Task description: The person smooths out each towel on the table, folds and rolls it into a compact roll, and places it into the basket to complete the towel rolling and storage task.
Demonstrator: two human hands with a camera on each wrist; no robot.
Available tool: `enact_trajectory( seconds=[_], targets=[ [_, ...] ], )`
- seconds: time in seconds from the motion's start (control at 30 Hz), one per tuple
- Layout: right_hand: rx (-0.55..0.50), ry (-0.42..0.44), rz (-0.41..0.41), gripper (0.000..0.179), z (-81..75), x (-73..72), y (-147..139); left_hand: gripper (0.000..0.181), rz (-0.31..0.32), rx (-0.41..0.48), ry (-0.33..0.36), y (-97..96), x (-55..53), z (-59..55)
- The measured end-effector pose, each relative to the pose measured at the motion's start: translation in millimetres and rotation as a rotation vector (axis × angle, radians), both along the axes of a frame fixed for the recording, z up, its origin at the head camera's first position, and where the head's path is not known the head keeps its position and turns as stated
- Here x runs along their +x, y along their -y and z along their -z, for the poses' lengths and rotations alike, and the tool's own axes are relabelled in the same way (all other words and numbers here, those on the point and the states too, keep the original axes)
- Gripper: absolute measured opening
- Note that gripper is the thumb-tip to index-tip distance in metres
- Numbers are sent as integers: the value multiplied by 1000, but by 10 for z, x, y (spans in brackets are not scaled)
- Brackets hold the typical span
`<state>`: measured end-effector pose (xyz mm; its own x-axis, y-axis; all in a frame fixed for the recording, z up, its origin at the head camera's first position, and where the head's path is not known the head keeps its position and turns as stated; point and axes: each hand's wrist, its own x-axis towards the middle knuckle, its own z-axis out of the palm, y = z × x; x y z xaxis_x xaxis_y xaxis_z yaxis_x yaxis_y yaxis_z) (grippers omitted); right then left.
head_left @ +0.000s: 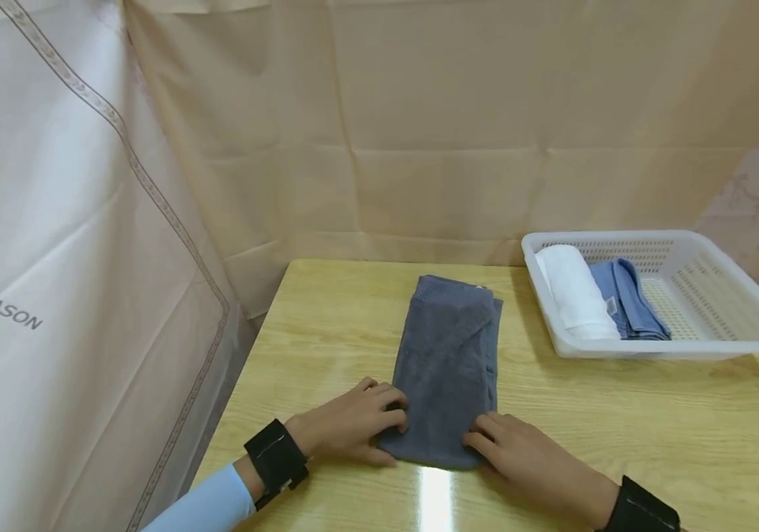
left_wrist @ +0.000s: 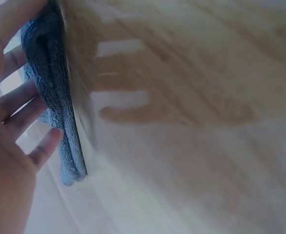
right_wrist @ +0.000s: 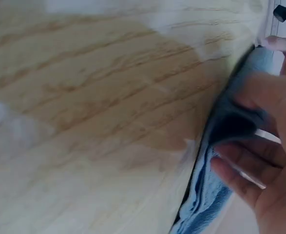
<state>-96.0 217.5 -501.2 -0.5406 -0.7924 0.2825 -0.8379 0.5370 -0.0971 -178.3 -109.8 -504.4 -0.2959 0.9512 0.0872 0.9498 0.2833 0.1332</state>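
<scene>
A dark grey-blue towel [head_left: 446,369], folded into a long rectangle, lies flat on the table with its layers showing along the right side. At its near left corner, my left hand [head_left: 366,421] has bent fingers on the cloth and the thumb by the near edge. The left wrist view shows those fingers against the towel's layered side [left_wrist: 55,87]. My right hand [head_left: 519,447] pinches the near right corner between thumb and fingers. In the right wrist view, the towel's edge [right_wrist: 250,114] bulges open beside the blurred thumb.
A white plastic basket [head_left: 738,346] stands at the table's right, holding a rolled white towel [head_left: 575,292] and a folded blue towel [head_left: 628,299]. Beige cloth [head_left: 432,148] hangs behind the wooden table [head_left: 326,318]; a pale printed cloth [head_left: 73,244] hangs at left.
</scene>
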Motion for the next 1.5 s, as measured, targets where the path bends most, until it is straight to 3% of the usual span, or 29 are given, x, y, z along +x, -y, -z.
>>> enact_trajectory(
  seconds=[0.07,0.17,0.27,0.33,0.4,0.47,0.53,0.63,0.7,0.8,0.97,1.03,1.1,1.27,1.33,1.37,1.43,1.5],
  targets=[
    [-6,58,11,28,9,8,-26,31,7,33,-26,10,39,13],
    [-74,321,11,21,-49,6,-101,19,14,82,17,-1,108,-21],
    [-206,616,-35,19,-152,-8,-191,20,-20,112,210,-12,170,-117],
    [-289,749,-73,20,-224,-25,-249,23,-57,126,377,-13,192,-195],
    [-346,818,-86,20,-287,-52,-290,26,-95,136,503,-11,201,-278],
    [-359,829,-68,20,-325,-76,-312,28,-108,141,540,-13,195,-333],
    [-337,780,-43,19,-309,-91,-317,28,-109,144,526,-20,185,-341],
    [-268,623,-17,18,-228,-67,-277,26,-79,153,456,-41,189,-297],
    [-232,536,0,17,-167,-18,-235,24,-50,171,446,-60,210,-251],
    [-222,503,-9,16,-121,90,-160,19,2,191,451,-82,253,-214],
    [-189,401,-166,9,-41,242,-60,19,83,107,478,-123,332,-173],
    [-156,287,-225,7,-16,265,-44,19,111,57,454,-154,356,-155],
    [-121,161,-224,4,-10,252,-55,19,116,39,391,-191,360,-140],
    [-51,-154,-6,43,-30,69,-142,8,37,138,30,-315,274,-93],
    [-49,-177,26,39,-1,-2,-181,9,12,159,-70,-353,241,-73],
    [-56,-158,23,28,15,-15,-200,9,15,154,-91,-364,229,-64],
    [-81,-97,2,8,55,-8,-241,9,24,124,-76,-368,223,-50],
    [-121,-7,0,19,87,10,-270,9,17,97,6,-351,222,-42]
  ],
)
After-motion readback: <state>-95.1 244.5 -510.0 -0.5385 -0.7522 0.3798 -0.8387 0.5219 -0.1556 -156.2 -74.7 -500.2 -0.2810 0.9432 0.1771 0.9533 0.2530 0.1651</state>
